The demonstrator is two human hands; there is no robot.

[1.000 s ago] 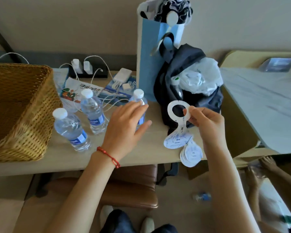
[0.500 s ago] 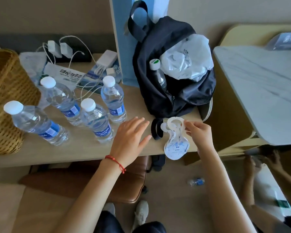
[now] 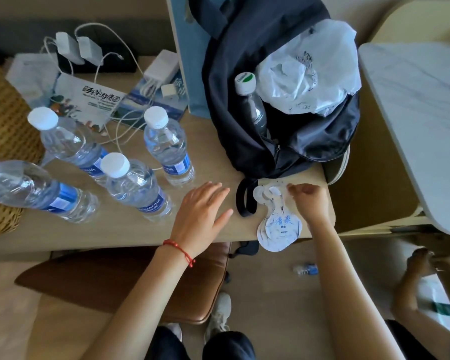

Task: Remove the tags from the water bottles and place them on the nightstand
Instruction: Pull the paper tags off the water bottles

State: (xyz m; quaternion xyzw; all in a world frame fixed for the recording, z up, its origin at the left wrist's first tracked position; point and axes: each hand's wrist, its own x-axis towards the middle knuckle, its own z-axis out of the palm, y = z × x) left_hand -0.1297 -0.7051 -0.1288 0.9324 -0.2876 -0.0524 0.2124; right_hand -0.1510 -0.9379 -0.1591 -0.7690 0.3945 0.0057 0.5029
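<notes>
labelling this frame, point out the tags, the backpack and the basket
tags (image 3: 279,228): head view, on the printed round lower part
backpack (image 3: 247,141): head view, on its dark front fabric
basket (image 3: 5,131): head view, on its woven side wall

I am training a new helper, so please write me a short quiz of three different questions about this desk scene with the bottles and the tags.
1. True or false: the left hand grips a bottle.
2. How many capped water bottles stand on the desk, outside the backpack?
3. The right hand pinches: A) a cable, B) the paper tags, C) a cap.

Key: 1 false, it is open over the desk; 2 four; 3 B.
</notes>
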